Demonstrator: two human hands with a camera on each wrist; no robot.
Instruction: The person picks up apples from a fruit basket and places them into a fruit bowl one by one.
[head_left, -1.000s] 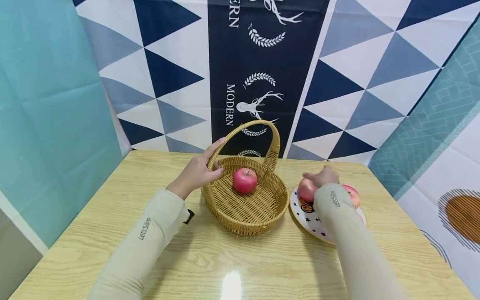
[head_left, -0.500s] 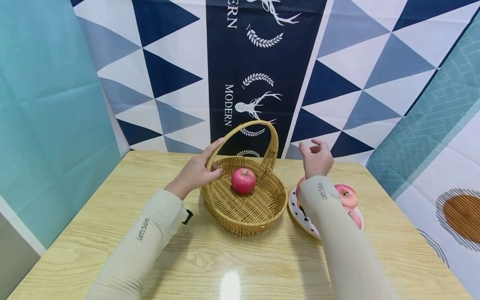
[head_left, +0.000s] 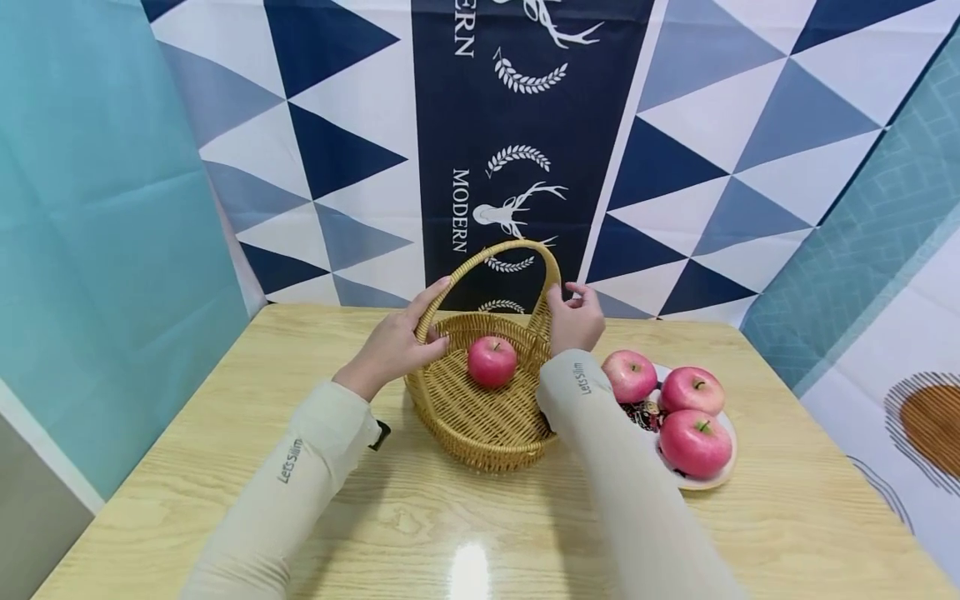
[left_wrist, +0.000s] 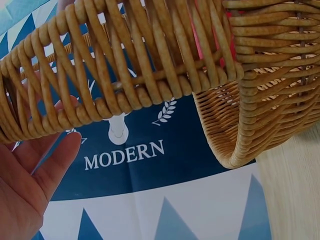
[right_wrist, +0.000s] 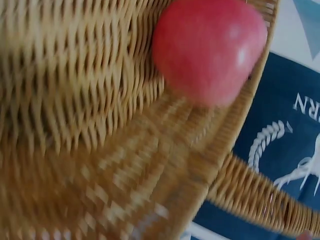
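Note:
A woven basket (head_left: pixel 487 425) with an arched handle (head_left: pixel 517 246) stands on the table, holding one red apple (head_left: pixel 492 362). My left hand (head_left: pixel 393 346) grips the left side of the handle; the left wrist view shows its thumb (left_wrist: pixel 59 160) in front and the other fingers partly hidden behind the wicker. At the handle's right side is my right hand (head_left: pixel 576 321), fingers loosely bent, fingertips right at the wicker. The right wrist view looks down into the basket at the apple (right_wrist: pixel 210 50), with a bit of fingertip (right_wrist: pixel 303 235) beside the handle (right_wrist: pixel 265 197).
To the right of the basket, a star-patterned plate (head_left: pixel 716 482) carries three apples (head_left: pixel 696 443), partly behind the right sleeve (head_left: pixel 600 433). Patterned cloth (head_left: pixel 352 150) hangs behind the wooden table (head_left: pixel 420 533), with blue-green cloth (head_left: pixel 105 208) at the left.
My right hand rose from the apple on the plate, holding nothing, and moved left to the basket handle. The left hand and the basket have stayed in place.

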